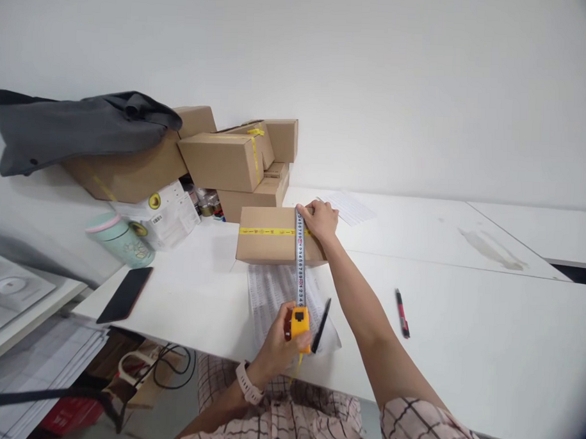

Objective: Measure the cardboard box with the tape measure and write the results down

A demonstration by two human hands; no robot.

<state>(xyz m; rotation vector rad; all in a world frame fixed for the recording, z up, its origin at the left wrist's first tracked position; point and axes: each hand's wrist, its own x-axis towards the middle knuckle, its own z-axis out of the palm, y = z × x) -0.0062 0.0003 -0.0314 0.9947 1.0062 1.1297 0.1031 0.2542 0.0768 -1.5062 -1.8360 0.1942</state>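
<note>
My left hand [282, 339] is wrapped round the yellow case of a tape measure [299, 323], close to the table's front edge. From the case the metal blade [300, 255] runs away from me over the top of a cardboard box [266, 247] sealed with yellow tape. At the box's far edge my right hand [322, 218] pinches the blade's end with thumb and fingers and rests on the box. Under the tape measure lies a printed sheet [271, 295], with a black pen [321, 326] on it.
Several cardboard boxes [222, 159] are stacked at the back left, a grey bag [84, 132] on one. A mint tumbler [124, 239], a white carton [170, 218] and a dark phone [125, 295] stand or lie left. A red pen [402, 314] and another paper [348, 207] lie right.
</note>
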